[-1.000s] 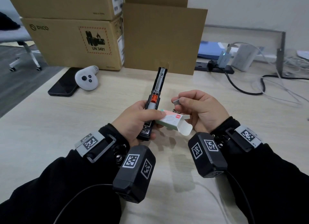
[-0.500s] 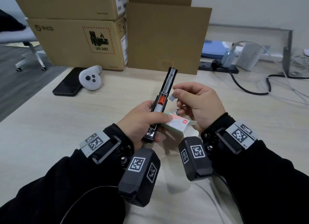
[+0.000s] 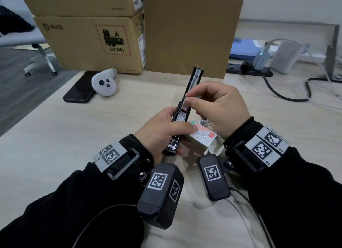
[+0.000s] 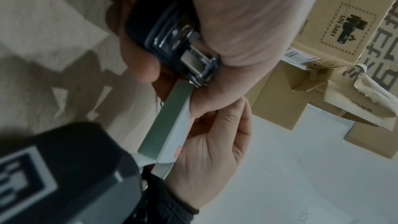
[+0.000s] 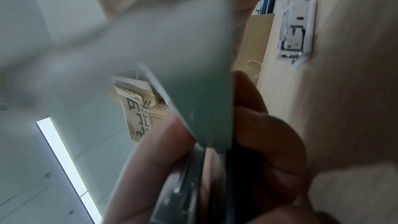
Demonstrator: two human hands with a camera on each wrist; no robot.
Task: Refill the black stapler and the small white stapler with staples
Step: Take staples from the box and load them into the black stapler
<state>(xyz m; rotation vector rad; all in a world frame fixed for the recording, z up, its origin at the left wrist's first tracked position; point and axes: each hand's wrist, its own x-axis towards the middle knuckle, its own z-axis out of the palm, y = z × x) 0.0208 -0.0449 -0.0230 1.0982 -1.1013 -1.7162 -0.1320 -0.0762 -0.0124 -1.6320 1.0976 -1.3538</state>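
My left hand (image 3: pixel 166 129) grips the black stapler (image 3: pixel 194 79) by its lower end. The stapler is swung open and points up and away. The left thumb also pins a small white, green and pink staple box (image 3: pixel 202 137) against it, flap open. My right hand (image 3: pixel 190 101) pinches a short staple strip (image 3: pixel 194 96) at the open channel, just above the red pusher. In the left wrist view the stapler (image 4: pixel 172 37) and box (image 4: pixel 170 118) fill the palm. A small white stapler (image 5: pixel 295 31) lies open on the desk in the right wrist view.
Stacked cardboard boxes (image 3: pixel 88 44) and a cardboard sheet (image 3: pixel 185 34) stand at the back. A black phone (image 3: pixel 79 90) and a white controller (image 3: pixel 105 83) lie at the left. A power strip (image 3: pixel 248 71), chargers and cables (image 3: pixel 288 97) are at the back right. An office chair (image 3: pixel 37 49) stands off the left edge.
My right hand has carried the staple strip from above the box up to the stapler's open channel. My left hand has kept its hold on the stapler and box.
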